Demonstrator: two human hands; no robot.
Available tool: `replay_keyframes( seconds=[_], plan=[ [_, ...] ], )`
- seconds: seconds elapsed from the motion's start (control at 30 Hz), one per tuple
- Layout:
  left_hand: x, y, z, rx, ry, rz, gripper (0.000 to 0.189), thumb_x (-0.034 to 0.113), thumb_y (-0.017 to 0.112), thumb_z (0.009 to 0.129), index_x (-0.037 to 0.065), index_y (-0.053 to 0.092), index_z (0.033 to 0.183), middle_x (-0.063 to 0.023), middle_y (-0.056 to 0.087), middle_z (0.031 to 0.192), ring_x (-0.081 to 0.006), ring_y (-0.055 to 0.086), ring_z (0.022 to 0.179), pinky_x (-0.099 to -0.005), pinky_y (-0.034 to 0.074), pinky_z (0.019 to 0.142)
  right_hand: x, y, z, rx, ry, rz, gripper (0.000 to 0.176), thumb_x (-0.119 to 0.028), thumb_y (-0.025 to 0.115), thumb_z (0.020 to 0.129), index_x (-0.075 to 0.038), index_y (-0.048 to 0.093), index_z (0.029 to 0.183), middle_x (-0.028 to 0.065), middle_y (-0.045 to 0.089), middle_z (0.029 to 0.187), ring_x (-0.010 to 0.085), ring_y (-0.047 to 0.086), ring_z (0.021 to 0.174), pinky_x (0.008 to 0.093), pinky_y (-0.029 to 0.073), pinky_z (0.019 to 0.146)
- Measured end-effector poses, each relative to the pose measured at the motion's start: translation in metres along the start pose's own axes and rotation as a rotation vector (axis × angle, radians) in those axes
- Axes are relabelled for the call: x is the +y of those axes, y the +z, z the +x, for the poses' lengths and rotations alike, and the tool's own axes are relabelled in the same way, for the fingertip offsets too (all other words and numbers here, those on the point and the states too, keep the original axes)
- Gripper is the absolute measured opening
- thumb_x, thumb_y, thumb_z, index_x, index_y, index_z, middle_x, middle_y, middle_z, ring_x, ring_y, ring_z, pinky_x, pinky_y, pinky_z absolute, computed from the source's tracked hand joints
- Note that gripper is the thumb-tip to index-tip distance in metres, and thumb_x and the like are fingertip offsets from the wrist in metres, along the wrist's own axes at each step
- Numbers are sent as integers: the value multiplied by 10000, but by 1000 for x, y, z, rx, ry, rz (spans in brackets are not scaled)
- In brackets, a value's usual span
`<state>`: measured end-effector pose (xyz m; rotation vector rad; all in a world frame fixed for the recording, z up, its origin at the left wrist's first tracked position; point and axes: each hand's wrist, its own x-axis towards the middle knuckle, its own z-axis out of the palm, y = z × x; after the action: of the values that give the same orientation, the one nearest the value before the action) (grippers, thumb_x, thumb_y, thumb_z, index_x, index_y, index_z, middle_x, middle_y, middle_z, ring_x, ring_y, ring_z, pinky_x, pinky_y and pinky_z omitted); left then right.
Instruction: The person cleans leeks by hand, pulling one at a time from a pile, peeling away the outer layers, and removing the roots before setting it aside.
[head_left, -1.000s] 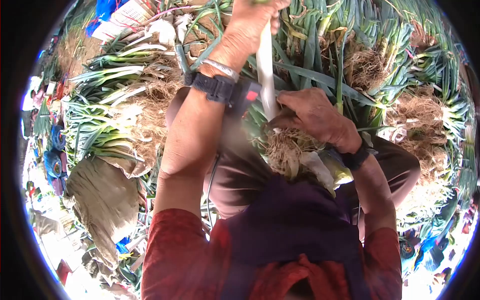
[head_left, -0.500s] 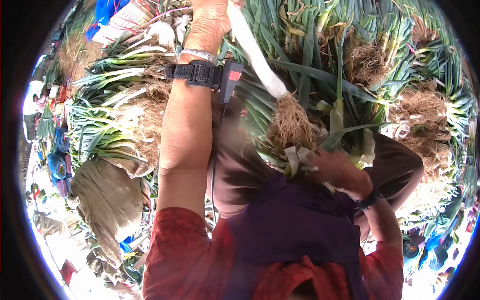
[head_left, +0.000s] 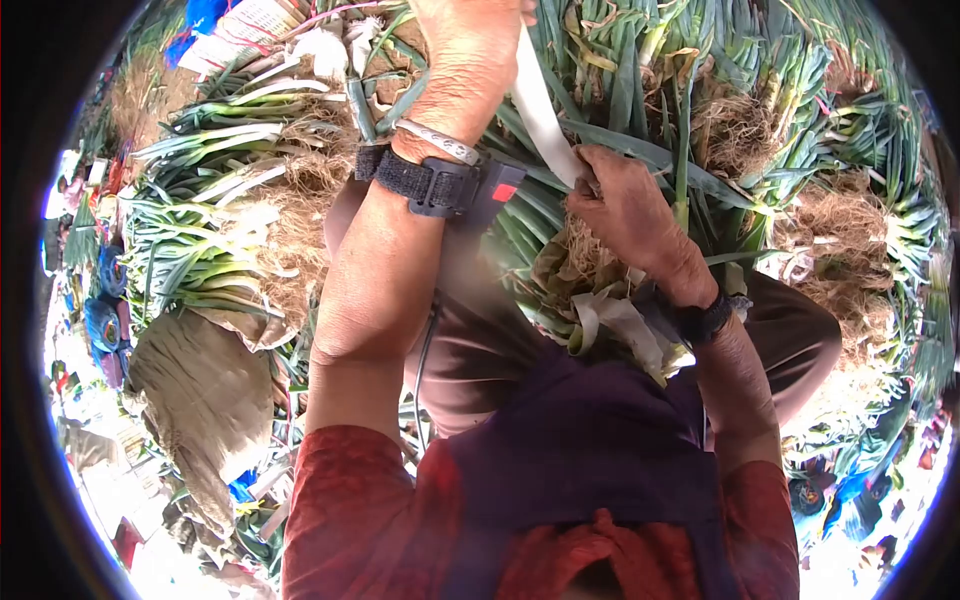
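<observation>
A leek (head_left: 540,110) with a white shaft slants down from the top of the view. My left hand (head_left: 475,35) is closed around its upper part; the fingertips are partly cut off by the frame's top edge. At the shaft's lower end, my right hand (head_left: 630,210) pinches the leek just above its roots (head_left: 590,248), which hang below the fingers. Pale peeled leaves (head_left: 610,320) lie in a heap in my lap, under my right wrist.
Bundled leeks with tangled roots (head_left: 300,225) lie on the left. More bundles (head_left: 740,125) stand at the top and right. A brown cloth or sack (head_left: 200,390) lies at lower left. Printed paper (head_left: 245,35) and blue plastic (head_left: 207,14) are at upper left.
My right hand has risen from the peelings in my lap to the leek's root end and closed on it. My left hand has shifted right with the leek.
</observation>
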<state>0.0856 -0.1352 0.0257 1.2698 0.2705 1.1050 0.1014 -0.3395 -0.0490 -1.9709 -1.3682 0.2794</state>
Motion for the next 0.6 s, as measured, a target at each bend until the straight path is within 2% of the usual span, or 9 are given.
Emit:
replay_keyframes(
  seconds=[0.1, 0.2, 0.27, 0.37, 0.4, 0.6],
  plan=[
    [5, 5, -2, 0, 47, -3, 206, 218, 694, 932, 62, 558, 930, 40, 518, 646, -47, 490, 490, -211, 413, 432, 0, 2, 3, -75, 67, 82, 353, 1, 605, 831, 51, 581, 1180, 172, 652, 873, 242, 656, 662, 339, 539, 624],
    [11, 8, -4, -6, 90, -4, 202, 210, 692, 933, 59, 561, 906, 42, 520, 639, -39, 484, 479, -207, 406, 425, 15, 17, -1, 32, -15, 57, 389, 31, 584, 835, 50, 561, 1224, 139, 642, 849, 150, 642, 630, 295, 540, 566],
    [17, 8, -6, -11, 76, -24, 200, 206, 690, 934, 57, 561, 899, 44, 520, 638, -34, 478, 472, -201, 402, 419, 24, 23, -5, 72, -7, 75, 406, 36, 577, 842, 55, 552, 1246, 123, 641, 851, 125, 639, 626, 279, 549, 562],
    [21, 8, -6, 14, 85, 46, 190, 197, 684, 936, 60, 560, 893, 49, 518, 637, -25, 471, 468, -192, 398, 411, 23, 20, -9, -40, 99, 242, 417, 28, 563, 854, 67, 543, 1268, 118, 648, 861, 129, 649, 631, 277, 569, 594],
    [22, 8, -6, 12, 90, 48, 187, 195, 682, 937, 60, 561, 894, 50, 518, 637, -23, 470, 469, -191, 399, 410, 20, 11, -7, -92, 67, 309, 420, 28, 555, 857, 71, 541, 1274, 118, 653, 856, 130, 651, 630, 276, 573, 602],
    [18, 10, -9, -13, 139, 18, 180, 197, 683, 936, 56, 575, 907, 56, 522, 637, -18, 471, 471, -187, 405, 410, 28, 11, -3, -113, 48, 195, 401, 24, 521, 880, 94, 535, 1275, 97, 652, 755, 134, 664, 639, 283, 581, 626]
  ],
)
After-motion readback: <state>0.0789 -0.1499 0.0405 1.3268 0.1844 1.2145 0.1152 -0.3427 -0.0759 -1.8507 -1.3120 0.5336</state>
